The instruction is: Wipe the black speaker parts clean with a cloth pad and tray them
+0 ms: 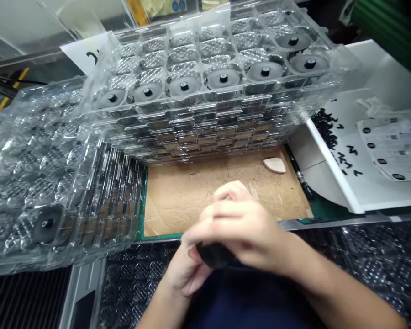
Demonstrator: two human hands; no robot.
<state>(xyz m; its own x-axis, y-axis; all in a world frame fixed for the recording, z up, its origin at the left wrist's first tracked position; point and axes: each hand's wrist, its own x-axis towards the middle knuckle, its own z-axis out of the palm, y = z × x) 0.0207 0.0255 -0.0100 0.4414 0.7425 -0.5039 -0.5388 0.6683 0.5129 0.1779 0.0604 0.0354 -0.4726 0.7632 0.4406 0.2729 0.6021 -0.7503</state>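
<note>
Close to my body, my left hand [188,272] and my right hand [241,224] come together around a dark round part [216,255]. The left hand cups it from below. The right hand lies over its top with bent fingers, so much of the part is hidden and its kind cannot be made out. Both hands are slightly blurred. Ahead of them, a stack of clear plastic trays [205,109] carries several grey round parts [223,78] with black central stubs in its nearest row and at its right end.
Another clear tray stack [37,183] stands at left, with one dark round part [48,224]. A cardboard sheet [178,196] covers the bench, bearing a pale curved piece [274,165]. A black marker [304,185] lies beside a white tray [380,196] with small black pieces [324,128].
</note>
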